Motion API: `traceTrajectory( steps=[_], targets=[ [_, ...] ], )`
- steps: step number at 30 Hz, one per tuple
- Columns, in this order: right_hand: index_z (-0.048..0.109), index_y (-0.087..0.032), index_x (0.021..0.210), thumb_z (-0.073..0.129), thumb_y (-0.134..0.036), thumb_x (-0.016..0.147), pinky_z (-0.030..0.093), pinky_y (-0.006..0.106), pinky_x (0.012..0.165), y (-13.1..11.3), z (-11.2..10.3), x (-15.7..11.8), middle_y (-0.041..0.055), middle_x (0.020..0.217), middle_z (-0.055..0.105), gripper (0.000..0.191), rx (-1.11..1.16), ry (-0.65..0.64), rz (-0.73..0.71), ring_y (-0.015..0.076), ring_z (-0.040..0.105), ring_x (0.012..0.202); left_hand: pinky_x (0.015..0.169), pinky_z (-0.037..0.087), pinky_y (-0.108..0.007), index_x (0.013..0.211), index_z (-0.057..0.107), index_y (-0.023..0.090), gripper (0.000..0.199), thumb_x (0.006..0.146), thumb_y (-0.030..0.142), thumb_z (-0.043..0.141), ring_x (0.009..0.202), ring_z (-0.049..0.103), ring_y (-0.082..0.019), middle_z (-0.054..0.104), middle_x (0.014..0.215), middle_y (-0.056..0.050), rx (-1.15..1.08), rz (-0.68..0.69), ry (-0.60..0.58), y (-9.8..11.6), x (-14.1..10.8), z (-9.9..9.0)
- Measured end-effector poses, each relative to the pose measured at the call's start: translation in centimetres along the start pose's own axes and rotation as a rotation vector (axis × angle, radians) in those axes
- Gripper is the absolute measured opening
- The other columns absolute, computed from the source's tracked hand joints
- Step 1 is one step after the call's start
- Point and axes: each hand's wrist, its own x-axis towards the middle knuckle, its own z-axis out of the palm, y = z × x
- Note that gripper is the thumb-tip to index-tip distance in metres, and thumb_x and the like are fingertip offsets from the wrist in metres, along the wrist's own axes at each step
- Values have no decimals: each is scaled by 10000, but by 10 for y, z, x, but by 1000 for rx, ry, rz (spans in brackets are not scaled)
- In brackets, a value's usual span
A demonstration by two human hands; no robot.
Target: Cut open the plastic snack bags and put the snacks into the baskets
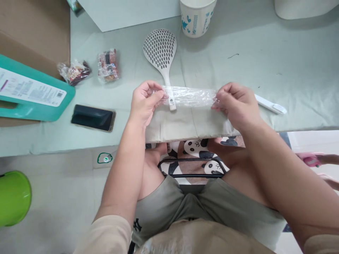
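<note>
A strip of clear plastic film [194,96] is stretched sideways between my two hands near the table's front edge. My left hand [147,100] pinches its left end between thumb and fingers. At the other end, my right hand [237,102] grips the film with closed fingers. Under or behind the film lies the handle of a white slotted skimmer [160,49], whose perforated head points away from me. The film crosses over the lower handle; whether it touches it I cannot tell. Beside my right hand is a slim white bar-like object [272,105], partly hidden by that hand.
A phone [92,118], two small wrapped snacks [108,66] and a teal jug-like container [34,91] are on the left. A paper cup [197,19] stands at the back. On the floor sits a green bin [14,199].
</note>
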Motion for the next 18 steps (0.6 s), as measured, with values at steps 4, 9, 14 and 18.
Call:
traceTrajectory(
  steps=[4,9,14,18],
  targets=[
    [617,-274,1058,821,-231,752,520,323,623,4,0,1,-46,729,611,370,-34,39,47,146,585,629,566,549,-186,936,644,252,373,667,54,811,629,692,-99,694,809,39,39,4,61,-5,3,-1],
    [546,-271,881,767,-292,817,520,308,591,2,1,4,-28,717,623,231,92,43,133,149,623,643,548,559,-160,766,623,224,206,741,65,753,610,682,-72,712,794,33,53,-50,26,0,1,-2],
    [572,-286,889,761,-420,834,510,299,555,-6,1,3,-37,661,601,238,231,-18,118,151,624,607,518,540,-130,700,647,221,174,752,103,764,606,689,-64,773,864,13,-13,-100,17,7,-1,-2],
    [617,-245,754,689,-471,860,530,332,586,-7,2,3,20,670,620,260,310,-44,114,184,659,652,593,579,-159,643,646,198,232,847,257,740,649,687,-79,764,830,-36,-71,-40,27,5,1,-4]
  ],
)
